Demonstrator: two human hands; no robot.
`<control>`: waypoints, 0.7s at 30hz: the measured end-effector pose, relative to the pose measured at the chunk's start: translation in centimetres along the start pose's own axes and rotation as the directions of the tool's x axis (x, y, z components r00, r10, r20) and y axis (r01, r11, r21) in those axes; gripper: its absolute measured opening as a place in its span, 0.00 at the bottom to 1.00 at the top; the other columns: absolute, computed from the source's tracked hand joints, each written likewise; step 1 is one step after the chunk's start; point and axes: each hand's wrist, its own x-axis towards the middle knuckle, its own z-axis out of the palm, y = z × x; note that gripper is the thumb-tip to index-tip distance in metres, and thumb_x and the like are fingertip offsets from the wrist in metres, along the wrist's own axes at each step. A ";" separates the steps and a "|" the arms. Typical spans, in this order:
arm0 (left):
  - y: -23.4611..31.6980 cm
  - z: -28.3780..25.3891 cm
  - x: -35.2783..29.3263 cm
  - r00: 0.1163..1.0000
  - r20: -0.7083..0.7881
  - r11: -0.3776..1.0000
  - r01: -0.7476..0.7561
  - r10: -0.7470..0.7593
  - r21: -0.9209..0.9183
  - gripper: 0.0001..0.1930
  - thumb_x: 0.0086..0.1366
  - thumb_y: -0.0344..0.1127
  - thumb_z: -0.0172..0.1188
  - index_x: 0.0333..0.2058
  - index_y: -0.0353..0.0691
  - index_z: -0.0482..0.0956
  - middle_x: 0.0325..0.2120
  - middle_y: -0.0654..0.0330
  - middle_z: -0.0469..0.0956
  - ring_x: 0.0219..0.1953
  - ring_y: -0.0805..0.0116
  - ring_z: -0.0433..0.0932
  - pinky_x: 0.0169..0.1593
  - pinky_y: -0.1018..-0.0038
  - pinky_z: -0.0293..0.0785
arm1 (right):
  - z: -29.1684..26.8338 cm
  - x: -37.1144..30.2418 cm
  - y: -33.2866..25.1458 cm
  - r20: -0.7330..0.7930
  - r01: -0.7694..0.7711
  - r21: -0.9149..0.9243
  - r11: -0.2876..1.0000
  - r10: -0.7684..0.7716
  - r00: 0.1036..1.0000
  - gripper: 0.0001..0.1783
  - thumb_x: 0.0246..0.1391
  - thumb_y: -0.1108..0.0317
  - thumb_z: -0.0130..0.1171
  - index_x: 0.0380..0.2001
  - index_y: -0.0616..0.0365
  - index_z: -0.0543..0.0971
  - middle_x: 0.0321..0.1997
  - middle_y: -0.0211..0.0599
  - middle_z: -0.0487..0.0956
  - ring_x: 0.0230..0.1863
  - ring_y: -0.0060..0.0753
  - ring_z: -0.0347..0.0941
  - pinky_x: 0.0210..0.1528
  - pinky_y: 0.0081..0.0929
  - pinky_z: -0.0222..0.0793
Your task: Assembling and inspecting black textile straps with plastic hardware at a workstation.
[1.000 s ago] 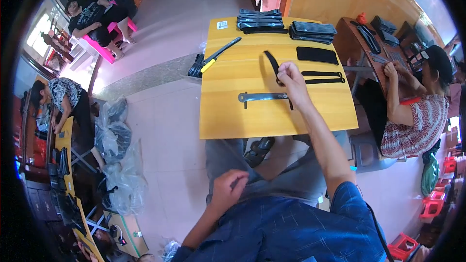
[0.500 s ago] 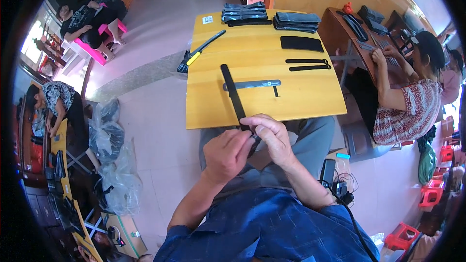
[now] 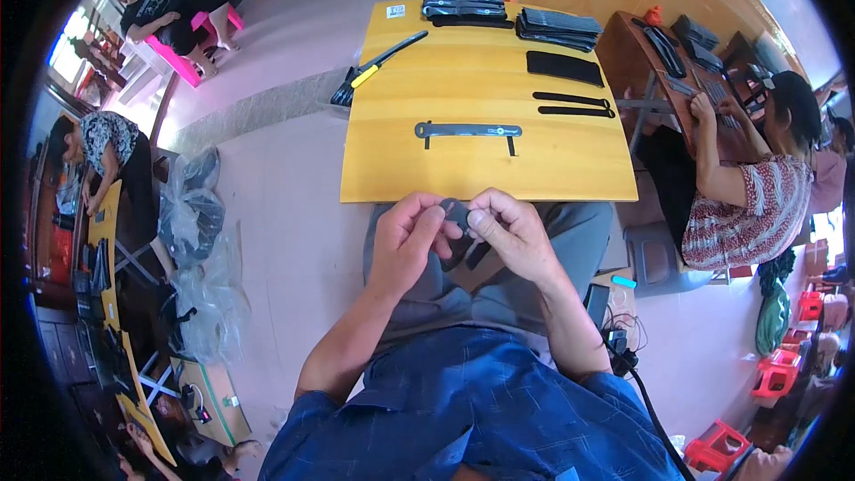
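Right hand [image 3: 515, 233] near table [image 3: 385, 174], seemingly tiled floor [image 3: 289, 285]

Your hands: left hand [image 3: 408, 245] and right hand [image 3: 519, 239] are just off the table's [image 3: 534, 174] near edge, the dark piece [image 3: 456, 211] pinched between them, plugging that gap.
Twelve o'clock: bare wood, then the grey strap [image 3: 468, 131] lies crosswise, right in your lane!
Twelve, farther: open wood again, until the bundled straps [image 3: 464, 4] block the far edge.
One o'clock: crowded here, with looped strips [image 3: 574, 111], black pad [image 3: 565, 69] and grey stack [image 3: 558, 28] in succession.
Two o'clock: a good way through, over the near corner.
Ten: another lane, left of the strap.
Eleven: the yellow-handled tool [image 3: 392, 52] slants across.
Three: the seated co-worker [image 3: 753, 205], well apart.
Nine: floor [image 3: 285, 249] to swing over, then plastic bags [image 3: 194, 223].
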 end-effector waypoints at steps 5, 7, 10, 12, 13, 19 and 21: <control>-1.1 -1.2 1.1 0.999 -0.018 0.964 0.043 -0.039 0.263 0.08 0.72 0.32 0.58 0.37 0.34 0.81 0.24 0.61 0.82 0.21 0.79 0.76 0.27 0.82 0.73 | -0.8 0.9 -0.7 0.027 -0.048 -0.254 0.966 0.057 0.998 0.10 0.65 0.65 0.61 0.38 0.62 0.80 0.26 0.29 0.80 0.28 0.19 0.74 0.34 0.23 0.71; -1.6 -1.7 1.5 0.999 -0.010 0.953 0.053 -0.052 0.298 0.07 0.71 0.32 0.58 0.35 0.34 0.81 0.23 0.62 0.82 0.21 0.79 0.76 0.26 0.82 0.72 | -1.4 1.4 -0.4 0.033 -0.038 -0.316 0.948 0.051 0.998 0.10 0.65 0.65 0.62 0.37 0.62 0.81 0.26 0.28 0.80 0.28 0.19 0.73 0.33 0.23 0.71; -2.7 -2.7 2.4 0.996 -0.017 0.951 0.085 -0.084 0.297 0.08 0.70 0.32 0.59 0.33 0.34 0.81 0.22 0.62 0.81 0.20 0.79 0.76 0.26 0.82 0.72 | -2.6 2.3 -0.1 0.082 -0.101 -0.297 0.949 0.131 0.988 0.10 0.62 0.64 0.66 0.37 0.60 0.83 0.27 0.27 0.81 0.29 0.17 0.72 0.34 0.22 0.70; -3.0 -3.4 3.3 0.994 -0.031 0.960 0.108 -0.104 0.259 0.08 0.70 0.33 0.60 0.33 0.34 0.81 0.21 0.63 0.80 0.20 0.79 0.75 0.25 0.82 0.72 | -4.3 2.8 0.7 0.082 -0.100 -0.348 0.932 0.137 0.987 0.09 0.61 0.64 0.66 0.37 0.60 0.83 0.27 0.27 0.81 0.29 0.17 0.72 0.34 0.23 0.70; -3.1 -3.6 3.8 0.989 -0.064 0.955 0.148 -0.136 0.255 0.09 0.70 0.34 0.60 0.32 0.35 0.81 0.21 0.63 0.80 0.20 0.79 0.75 0.25 0.81 0.72 | -5.1 3.0 1.1 0.078 -0.101 -0.397 0.912 0.143 0.987 0.09 0.61 0.65 0.66 0.37 0.60 0.83 0.27 0.27 0.81 0.30 0.17 0.72 0.34 0.23 0.71; -3.7 -5.5 7.3 0.971 -0.115 0.949 0.232 -0.211 0.212 0.10 0.69 0.36 0.60 0.31 0.36 0.81 0.22 0.63 0.80 0.20 0.79 0.74 0.24 0.81 0.72 | -8.3 5.7 2.6 0.025 -0.222 -0.393 0.892 0.251 0.968 0.09 0.61 0.65 0.65 0.36 0.60 0.82 0.28 0.30 0.81 0.31 0.20 0.73 0.37 0.25 0.71; -3.8 -5.6 8.2 0.968 -0.106 0.954 0.244 -0.228 0.171 0.10 0.69 0.36 0.61 0.31 0.37 0.81 0.22 0.63 0.79 0.20 0.79 0.74 0.24 0.81 0.72 | -8.2 6.6 2.6 0.040 -0.106 -0.528 0.843 0.149 0.988 0.08 0.64 0.66 0.63 0.40 0.59 0.80 0.28 0.23 0.76 0.31 0.17 0.69 0.35 0.21 0.68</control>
